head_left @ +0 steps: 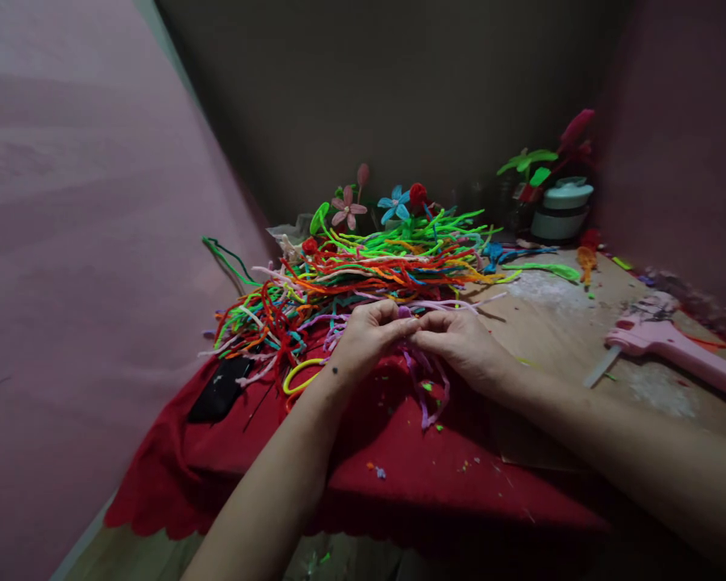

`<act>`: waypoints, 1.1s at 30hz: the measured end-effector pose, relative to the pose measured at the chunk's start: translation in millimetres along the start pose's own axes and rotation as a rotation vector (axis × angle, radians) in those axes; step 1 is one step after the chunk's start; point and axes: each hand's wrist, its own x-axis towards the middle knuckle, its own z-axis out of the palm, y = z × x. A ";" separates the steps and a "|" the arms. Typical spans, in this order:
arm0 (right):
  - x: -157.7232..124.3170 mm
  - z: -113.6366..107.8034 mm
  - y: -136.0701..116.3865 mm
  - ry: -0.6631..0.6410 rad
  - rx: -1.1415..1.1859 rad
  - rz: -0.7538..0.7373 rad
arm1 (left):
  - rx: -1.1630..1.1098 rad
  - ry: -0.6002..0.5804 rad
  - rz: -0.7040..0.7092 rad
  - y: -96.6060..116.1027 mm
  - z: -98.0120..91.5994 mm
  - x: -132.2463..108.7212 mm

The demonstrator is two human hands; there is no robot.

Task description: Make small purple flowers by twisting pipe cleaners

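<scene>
Close together at the table's front half, my left hand [372, 332] and my right hand [463, 343] pinch with thumbs and forefingers at one spot. Between them a bit of purple pipe cleaner [404, 311] shows above the fingertips. Bent purple pipe cleaner strands [424, 403] hang or lie just below the hands; whether they join the held piece I cannot tell. Right behind the fingers spreads a heap of pipe cleaners [393, 270] in green, red, orange, pink and other colours. A yellow loop [296, 375] lies by my left wrist.
A pink glue gun [647, 331] lies on a brown board [544, 323] at right. A black phone-like object [216, 394] sits at left on the red cloth [460, 492]. Pipe-cleaner flowers [348, 208] and a lidded pot [562, 211] stand behind. Pink sheets flank both sides.
</scene>
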 end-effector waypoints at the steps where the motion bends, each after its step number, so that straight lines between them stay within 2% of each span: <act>1: 0.2 -0.1 0.6 -0.001 0.025 0.014 | -0.014 -0.033 -0.014 0.7 -1.6 0.0; 4: 0.7 -0.3 2.0 0.018 0.148 0.029 | -0.051 -0.077 -0.046 2.5 -3.6 -1.2; 7: 2.0 -0.9 4.1 0.031 0.281 0.041 | -0.057 -0.056 -0.036 3.3 -1.7 -2.5; 13: 4.4 -1.1 3.3 -0.099 0.467 0.158 | -0.031 -0.004 0.002 1.6 0.6 -1.5; 16: 5.7 -0.9 3.1 -0.064 0.549 0.180 | -0.140 -0.014 -0.035 -1.1 -0.3 -1.2; 20: 7.9 -2.2 7.6 0.012 0.531 0.132 | -0.195 -0.098 -0.130 -1.6 2.0 -3.5; 22: 7.9 -2.7 9.3 0.027 0.482 0.124 | -0.222 -0.080 -0.159 0.0 4.7 -4.7; 27: 5.3 -3.4 8.7 0.042 0.341 0.101 | -0.246 0.019 -0.075 1.6 8.9 -3.7; 33: 4.4 -3.4 7.2 0.017 0.265 0.054 | -0.209 0.038 -0.044 2.2 8.2 -2.5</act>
